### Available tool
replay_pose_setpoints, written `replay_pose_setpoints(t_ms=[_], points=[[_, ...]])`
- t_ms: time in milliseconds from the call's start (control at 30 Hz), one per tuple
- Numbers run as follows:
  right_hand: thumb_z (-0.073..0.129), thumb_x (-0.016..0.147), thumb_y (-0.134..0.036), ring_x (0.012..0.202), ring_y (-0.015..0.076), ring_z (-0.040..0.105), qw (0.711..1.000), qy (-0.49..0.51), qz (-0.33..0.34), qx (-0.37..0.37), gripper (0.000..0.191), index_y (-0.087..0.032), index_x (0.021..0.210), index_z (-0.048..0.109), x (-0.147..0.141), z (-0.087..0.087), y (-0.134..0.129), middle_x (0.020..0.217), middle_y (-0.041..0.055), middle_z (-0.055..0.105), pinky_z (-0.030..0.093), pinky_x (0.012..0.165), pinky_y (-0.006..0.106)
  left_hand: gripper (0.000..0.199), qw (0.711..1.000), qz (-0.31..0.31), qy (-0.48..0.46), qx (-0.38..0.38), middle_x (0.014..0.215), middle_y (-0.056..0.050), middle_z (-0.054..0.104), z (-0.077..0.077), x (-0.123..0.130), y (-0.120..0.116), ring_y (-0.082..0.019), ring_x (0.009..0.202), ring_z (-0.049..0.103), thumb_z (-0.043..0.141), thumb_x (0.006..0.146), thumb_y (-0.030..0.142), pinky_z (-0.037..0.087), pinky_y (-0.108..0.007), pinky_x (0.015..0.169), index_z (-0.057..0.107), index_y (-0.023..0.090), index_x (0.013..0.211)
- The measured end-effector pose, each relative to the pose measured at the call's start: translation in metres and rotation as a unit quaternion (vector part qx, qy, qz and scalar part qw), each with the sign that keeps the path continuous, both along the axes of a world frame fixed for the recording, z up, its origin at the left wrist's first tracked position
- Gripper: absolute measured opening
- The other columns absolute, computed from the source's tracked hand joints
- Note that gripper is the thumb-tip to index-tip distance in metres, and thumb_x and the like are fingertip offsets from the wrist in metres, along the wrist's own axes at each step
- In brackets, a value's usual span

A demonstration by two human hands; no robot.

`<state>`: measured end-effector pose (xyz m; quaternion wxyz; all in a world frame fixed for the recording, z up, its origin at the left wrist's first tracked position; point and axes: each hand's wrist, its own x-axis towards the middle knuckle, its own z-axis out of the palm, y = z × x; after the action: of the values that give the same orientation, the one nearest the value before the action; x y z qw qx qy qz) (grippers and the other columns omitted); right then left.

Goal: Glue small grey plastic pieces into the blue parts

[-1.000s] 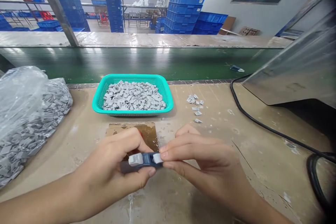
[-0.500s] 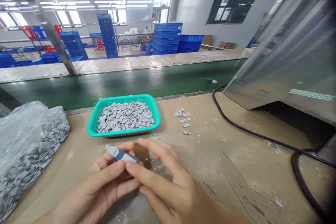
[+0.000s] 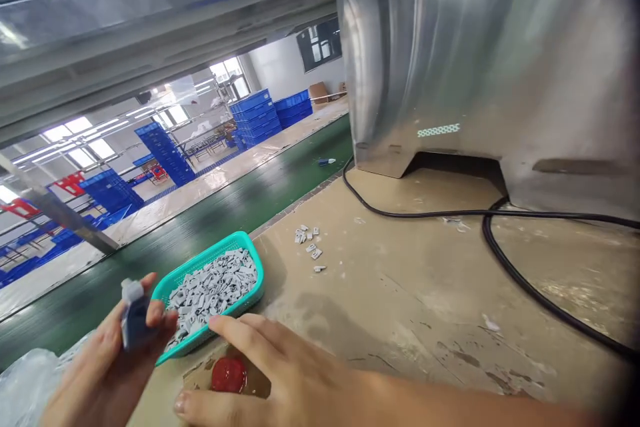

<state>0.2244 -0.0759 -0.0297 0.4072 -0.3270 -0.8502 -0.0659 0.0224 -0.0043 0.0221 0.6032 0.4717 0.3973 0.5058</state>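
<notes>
My left hand [image 3: 103, 367], at the lower left, is closed around a small dark blue and light grey plastic piece [image 3: 135, 323], its grey tip pointing up. My right hand [image 3: 280, 363] has thumb and fingers spread above the tabletop, with nothing visible between them. A round, shiny red object [image 3: 229, 373] lies between that thumb and the fingers, apparently untouched. Just beyond both hands stands a turquoise basket [image 3: 256, 260] full of small grey plastic parts [image 3: 215, 287]. Part of its near left side is hidden behind my left hand.
Several loose grey parts [image 3: 313, 250] lie right of the basket. Behind runs a green conveyor belt [image 3: 240, 197] carrying a blue-and-white piece [image 3: 327, 161]. A black cable [image 3: 420, 215] crosses the table before a metal housing [image 3: 450, 80]. A clear plastic bag [image 3: 30, 383] sits at lower left.
My hands have separated: the left moved left with the blue-and-grey piece and turned it upright, while the right let go and opened over the table. The view swung right and tilted; the red object now shows.
</notes>
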Motion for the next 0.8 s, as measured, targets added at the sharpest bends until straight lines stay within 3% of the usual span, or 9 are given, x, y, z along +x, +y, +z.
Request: replay_pose_setpoints(t_ms=[67, 267, 333, 467, 567, 667, 733, 800], points=[[0.048, 0.087, -0.027, 0.119, 0.0266, 0.037, 0.999, -0.021, 0.0, -0.046, 0.044, -0.028, 0.129, 0.035, 0.005, -0.003, 0.004, 0.133, 0.0165, 0.032, 0.037, 0.096, 0.04, 0.04, 0.996, 0.039, 0.036, 0.069, 0.074, 0.0, 0.055, 0.005, 0.005, 0.023, -0.015, 0.08, 0.053, 0.067, 0.062, 0.035, 0.051, -0.019, 0.071, 0.059, 0.025, 0.1], [0.059, 0.073, -0.007, 0.122, 0.0311, 0.028, 0.989, -0.049, -0.024, -0.136, 0.072, -0.025, 0.134, 0.025, 0.022, -0.004, 0.015, 0.134, 0.0174, 0.025, 0.03, 0.099, 0.042, 0.032, 0.981, 0.033, 0.031, 0.186, 0.068, 0.0, 0.05, 0.004, 0.013, 0.108, -0.01, 0.061, 0.044, 0.069, 0.054, 0.029, 0.044, -0.017, 0.051, 0.061, 0.015, 0.083], [0.058, 0.07, -0.002, 0.122, 0.0308, 0.027, 0.989, -0.051, -0.038, -0.134, 0.075, -0.025, 0.134, 0.025, 0.026, -0.006, 0.02, 0.133, 0.0162, 0.026, 0.029, 0.099, 0.043, 0.034, 0.968, 0.041, 0.11, 0.223, 0.066, 0.0, 0.048, 0.004, 0.01, 0.131, -0.01, 0.061, 0.044, 0.061, 0.06, 0.035, 0.044, -0.018, 0.053, 0.058, 0.015, 0.087], [0.05, 0.063, 0.007, 0.119, 0.0287, 0.029, 0.988, -0.031, -0.085, -0.127, 0.08, -0.024, 0.133, 0.026, 0.042, -0.015, 0.043, 0.128, 0.0136, 0.031, 0.03, 0.097, 0.043, 0.037, 0.898, 0.088, 0.321, 0.288, 0.067, -0.001, 0.049, 0.014, -0.005, 0.162, -0.016, 0.066, 0.051, 0.04, 0.073, 0.039, 0.047, -0.03, 0.066, 0.051, 0.015, 0.099], [0.043, 0.062, 0.011, 0.108, 0.0228, 0.037, 0.978, 0.049, -0.145, -0.14, 0.076, -0.019, 0.13, 0.031, 0.059, -0.023, 0.064, 0.117, 0.0119, 0.039, 0.034, 0.094, 0.04, 0.037, 0.828, 0.129, 0.45, 0.31, 0.093, -0.006, 0.057, 0.019, -0.023, 0.179, -0.025, 0.096, 0.051, 0.044, 0.076, 0.032, 0.04, -0.037, 0.085, 0.048, 0.02, 0.111], [0.039, 0.064, 0.011, 0.1, 0.0204, 0.041, 0.965, 0.111, -0.181, -0.151, 0.068, -0.016, 0.126, 0.036, 0.069, -0.027, 0.074, 0.108, 0.0104, 0.045, 0.036, 0.091, 0.039, 0.049, 0.73, 0.168, 0.587, 0.306, 0.117, -0.012, 0.052, 0.0, -0.043, 0.194, -0.033, 0.112, 0.042, 0.04, 0.078, 0.028, 0.033, -0.046, 0.092, 0.037, 0.019, 0.126], [0.04, 0.064, 0.01, 0.101, 0.0213, 0.04, 0.967, 0.104, -0.179, -0.149, 0.064, -0.015, 0.124, 0.039, 0.068, -0.026, 0.072, 0.107, 0.0106, 0.045, 0.035, 0.092, 0.04, 0.051, 0.703, 0.168, 0.631, 0.281, 0.112, -0.018, 0.055, -0.026, -0.054, 0.202, -0.037, 0.109, 0.046, 0.036, 0.077, 0.025, 0.037, -0.048, 0.086, 0.037, 0.011, 0.126], [0.043, 0.064, 0.007, 0.103, 0.0224, 0.04, 0.973, 0.073, -0.166, -0.147, 0.061, -0.014, 0.122, 0.041, 0.064, -0.024, 0.066, 0.108, 0.0115, 0.045, 0.035, 0.092, 0.04, 0.043, 0.693, 0.137, 0.654, 0.27, 0.103, -0.018, 0.062, -0.054, -0.062, 0.208, -0.036, 0.108, 0.049, 0.039, 0.073, 0.022, 0.043, -0.044, 0.082, 0.051, 0.01, 0.113]])
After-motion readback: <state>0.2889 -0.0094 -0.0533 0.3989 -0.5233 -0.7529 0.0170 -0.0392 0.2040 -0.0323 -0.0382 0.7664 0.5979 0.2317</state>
